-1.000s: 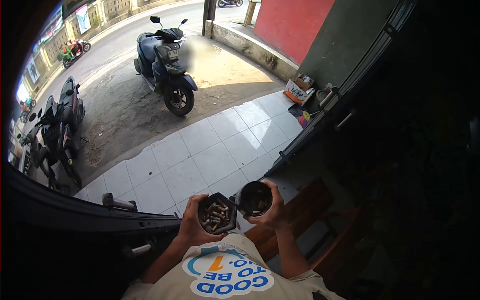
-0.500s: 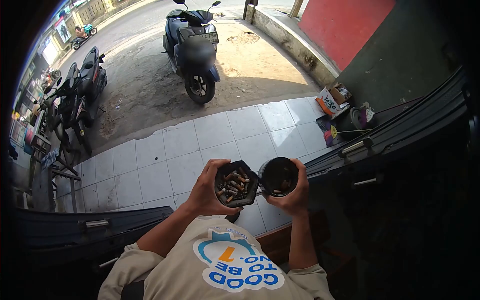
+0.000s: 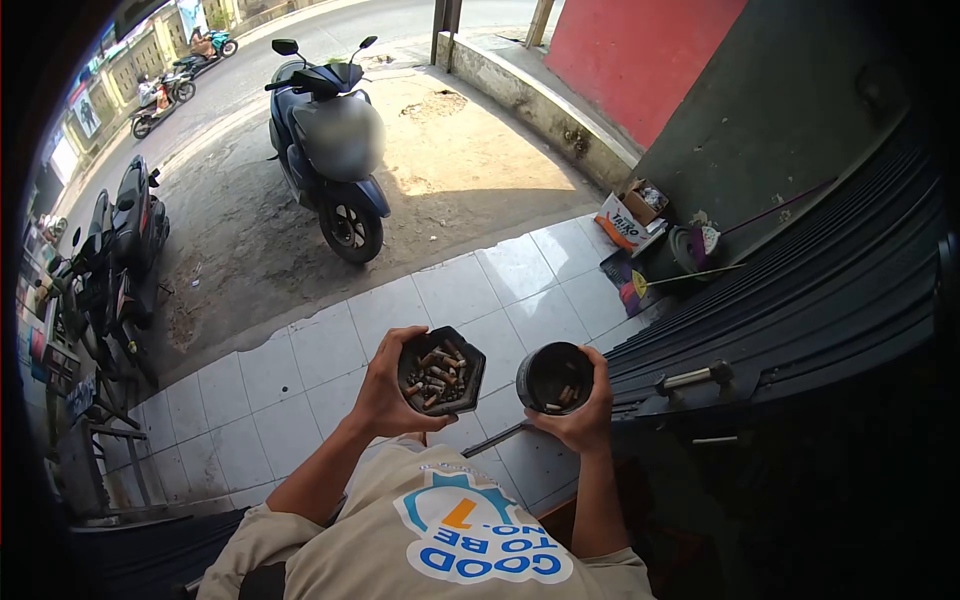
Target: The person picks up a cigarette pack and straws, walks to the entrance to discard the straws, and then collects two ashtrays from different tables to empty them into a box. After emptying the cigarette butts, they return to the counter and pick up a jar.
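Presumably to retain cigarette butts (image 3: pixel 438 378), left hand (image 3: pixel 382 388) clamps hexagonal ashtray (image 3: pixel 475 382) mouth-up; beside it, right hand (image 3: pixel 588 415) clamps round ashtray (image 3: pixel 527 378).

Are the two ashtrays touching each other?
No, floor tiles show between the six-sided ashtray in the left hand and the round ashtray in the right hand.

The ashtray (image 3: pixel 475 374) and cup (image 3: pixel 549 369) are black, shirt (image 3: pixel 365 535) beige with blue-and-orange print (image 3: pixel 482 560), tiles (image 3: pixel 318 368) white, scooter (image 3: pixel 352 194) dark blue.
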{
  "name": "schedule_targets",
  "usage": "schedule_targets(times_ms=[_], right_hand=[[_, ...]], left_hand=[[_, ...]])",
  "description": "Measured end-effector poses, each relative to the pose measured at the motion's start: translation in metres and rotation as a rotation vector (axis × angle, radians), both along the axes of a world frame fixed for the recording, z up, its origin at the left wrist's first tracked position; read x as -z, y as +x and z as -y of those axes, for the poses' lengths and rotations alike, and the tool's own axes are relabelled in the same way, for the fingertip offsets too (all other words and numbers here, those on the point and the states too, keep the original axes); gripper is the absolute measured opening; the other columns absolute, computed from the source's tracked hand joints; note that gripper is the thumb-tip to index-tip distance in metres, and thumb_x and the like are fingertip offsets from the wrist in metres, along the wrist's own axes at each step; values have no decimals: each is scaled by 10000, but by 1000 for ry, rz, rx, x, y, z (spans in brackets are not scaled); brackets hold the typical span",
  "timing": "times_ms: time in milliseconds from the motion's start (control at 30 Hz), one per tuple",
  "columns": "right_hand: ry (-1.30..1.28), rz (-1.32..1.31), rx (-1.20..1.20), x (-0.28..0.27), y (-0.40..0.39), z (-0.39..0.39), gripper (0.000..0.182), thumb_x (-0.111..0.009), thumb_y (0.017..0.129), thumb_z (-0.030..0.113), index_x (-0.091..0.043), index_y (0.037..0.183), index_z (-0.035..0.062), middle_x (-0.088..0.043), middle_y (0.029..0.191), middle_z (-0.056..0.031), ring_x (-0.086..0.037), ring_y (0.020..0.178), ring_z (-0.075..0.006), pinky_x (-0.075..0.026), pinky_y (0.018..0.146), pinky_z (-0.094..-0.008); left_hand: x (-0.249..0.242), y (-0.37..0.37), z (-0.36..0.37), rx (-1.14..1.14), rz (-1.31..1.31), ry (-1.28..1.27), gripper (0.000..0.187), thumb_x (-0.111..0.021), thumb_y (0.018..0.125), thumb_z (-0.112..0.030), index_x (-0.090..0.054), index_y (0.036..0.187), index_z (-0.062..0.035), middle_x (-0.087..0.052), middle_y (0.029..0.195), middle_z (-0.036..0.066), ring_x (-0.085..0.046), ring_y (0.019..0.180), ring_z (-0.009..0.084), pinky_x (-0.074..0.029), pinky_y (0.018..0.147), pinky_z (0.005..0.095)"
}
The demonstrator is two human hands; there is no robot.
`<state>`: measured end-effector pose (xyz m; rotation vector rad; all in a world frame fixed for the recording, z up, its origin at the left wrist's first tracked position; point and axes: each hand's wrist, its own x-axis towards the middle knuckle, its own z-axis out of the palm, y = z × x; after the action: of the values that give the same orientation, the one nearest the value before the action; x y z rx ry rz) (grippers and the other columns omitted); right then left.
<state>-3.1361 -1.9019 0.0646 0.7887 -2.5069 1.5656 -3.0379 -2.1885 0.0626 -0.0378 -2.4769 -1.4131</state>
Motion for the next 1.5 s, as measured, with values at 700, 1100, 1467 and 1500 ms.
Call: schedule_targets(times_ms=[700,1100,1467,1500], right_hand=[[-73,91,327,40,-256,64,1009,-970,514,227,-432,1343,27,-627,1177,-171,-651,1102,-296,-535,975,-388],[32,81,177,25,-457,101,988,-955,520,228,-429,1340,64,-589,1219,-165,-617,1151,-314,-513,1004,-401],[67,207,541,54,-577,81,1012,-964,492,241,-447,1344,66,-622,1212,-157,-627,1157,-296,-514,1004,-390],[66,170,568,57,-586,78,1038,-967,497,248,-422,1362,68,-617,1224,-160,-627,1157,-297,-512,1005,-393]], left_hand=[[-3,-328,99,236,-8,162,1058,-938,474,-268,-427,1364,-14,-571,1174,148,-634,1081,237,-523,963,352],[20,-493,118,67,62,160,1029,-918,473,-261,-443,1350,-7,-616,1140,145,-657,1046,234,-536,949,351],[37,-713,133,315,117,-44,1068,-938,472,-298,-433,1366,-5,-596,1154,151,-631,1086,256,-513,986,369],[30,-734,129,348,123,-37,1093,-941,473,-307,-420,1383,-2,-585,1164,153,-613,1107,257,-500,1002,372]])
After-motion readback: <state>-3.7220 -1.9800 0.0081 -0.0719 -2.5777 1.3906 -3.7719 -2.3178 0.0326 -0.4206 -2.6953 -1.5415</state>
